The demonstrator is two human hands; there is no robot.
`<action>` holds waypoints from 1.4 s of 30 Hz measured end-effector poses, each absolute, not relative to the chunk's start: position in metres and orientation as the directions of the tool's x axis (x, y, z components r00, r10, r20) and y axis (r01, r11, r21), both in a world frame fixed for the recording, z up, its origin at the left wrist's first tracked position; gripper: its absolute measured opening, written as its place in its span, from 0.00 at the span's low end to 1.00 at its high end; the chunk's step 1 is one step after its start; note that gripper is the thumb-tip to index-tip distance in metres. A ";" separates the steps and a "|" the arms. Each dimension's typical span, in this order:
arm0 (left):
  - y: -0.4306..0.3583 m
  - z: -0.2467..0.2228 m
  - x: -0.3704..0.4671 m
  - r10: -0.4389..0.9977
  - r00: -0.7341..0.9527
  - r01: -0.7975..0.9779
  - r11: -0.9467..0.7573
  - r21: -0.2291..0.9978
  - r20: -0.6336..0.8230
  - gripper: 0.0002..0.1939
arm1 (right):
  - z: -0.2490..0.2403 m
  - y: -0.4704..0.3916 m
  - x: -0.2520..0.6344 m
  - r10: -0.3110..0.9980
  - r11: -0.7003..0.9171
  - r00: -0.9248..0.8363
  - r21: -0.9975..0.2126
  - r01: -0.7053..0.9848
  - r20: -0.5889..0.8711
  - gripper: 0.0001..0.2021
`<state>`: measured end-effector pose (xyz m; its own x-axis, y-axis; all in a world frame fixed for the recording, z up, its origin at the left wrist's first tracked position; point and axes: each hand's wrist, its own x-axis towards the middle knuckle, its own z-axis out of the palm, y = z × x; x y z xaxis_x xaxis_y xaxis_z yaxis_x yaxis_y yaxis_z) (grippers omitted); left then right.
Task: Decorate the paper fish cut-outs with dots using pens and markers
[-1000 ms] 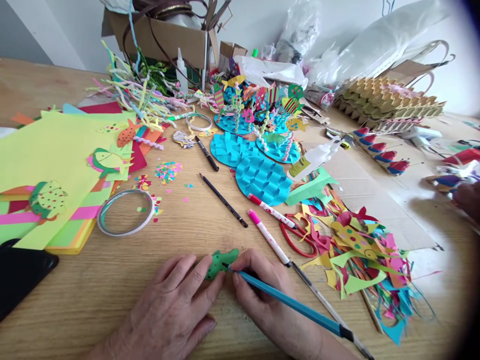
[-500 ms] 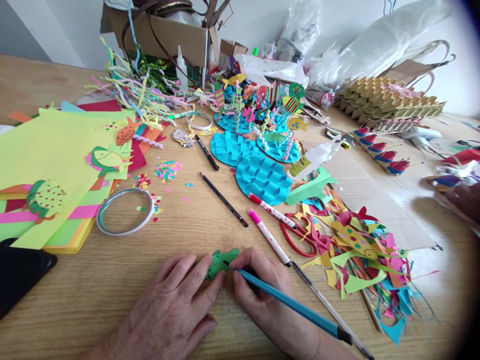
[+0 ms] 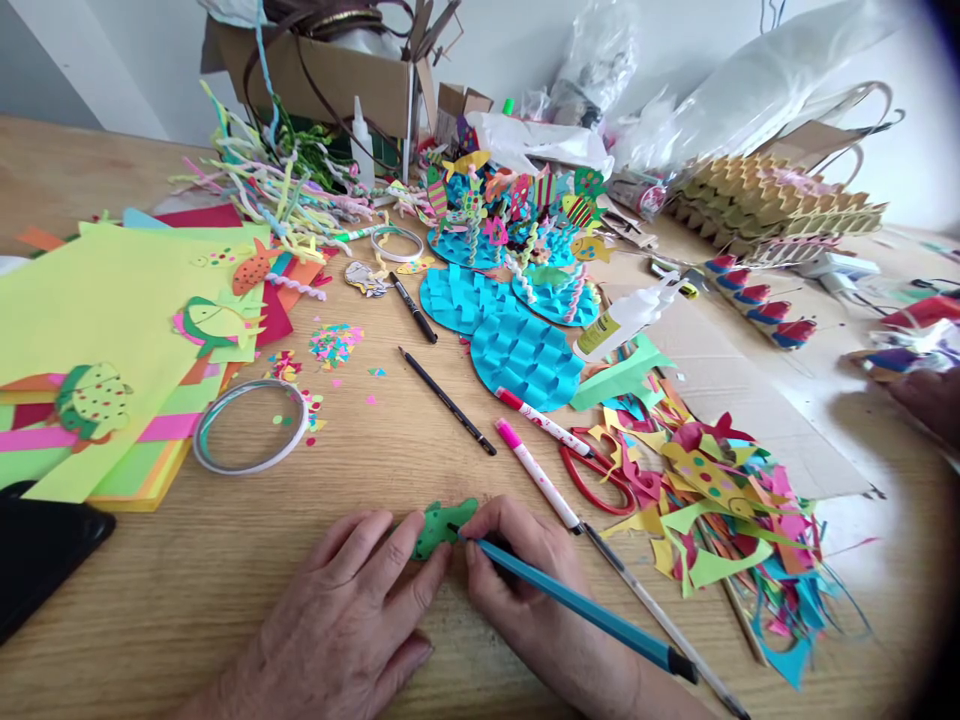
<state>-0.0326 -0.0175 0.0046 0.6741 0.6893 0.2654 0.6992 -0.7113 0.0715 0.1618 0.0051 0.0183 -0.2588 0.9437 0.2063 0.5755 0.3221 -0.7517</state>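
Note:
A small green paper cutout [image 3: 442,527] with dark dots lies on the wooden table near the front centre. The fingers of my left hand [image 3: 352,590] are spread, pressing its left end flat, and cover part of it. My right hand [image 3: 525,580] grips a blue felt-tip pen [image 3: 585,606], whose tip touches the cutout. Just beyond my right hand are a pink-capped marker [image 3: 536,473], a red-capped marker [image 3: 544,420] and red scissors [image 3: 600,478]. A black pencil [image 3: 448,400] lies farther off.
Coloured paper sheets [image 3: 150,290] with fish cutouts and a tape roll [image 3: 251,425] are at left. Paper scraps [image 3: 735,500] lie at right, blue discs [image 3: 525,358] and a glue bottle [image 3: 622,320] beyond. Another person's hand [image 3: 930,400] shows at the right edge.
The back end of the blue pen has shifted very slightly left and up. Both hands otherwise keep their places on and beside the green cutout.

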 end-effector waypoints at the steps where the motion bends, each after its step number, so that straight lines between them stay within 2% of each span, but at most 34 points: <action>1: -0.018 0.005 -0.033 0.690 0.674 0.700 -0.711 0.072 0.264 0.21 | 0.018 0.005 0.162 0.944 0.321 -0.263 -0.753 0.575 0.201 0.05; 42: -0.018 0.007 -0.033 0.701 0.672 0.708 -0.702 0.069 0.237 0.22 | 0.018 0.005 0.163 0.941 0.322 -0.282 -0.749 0.579 0.187 0.05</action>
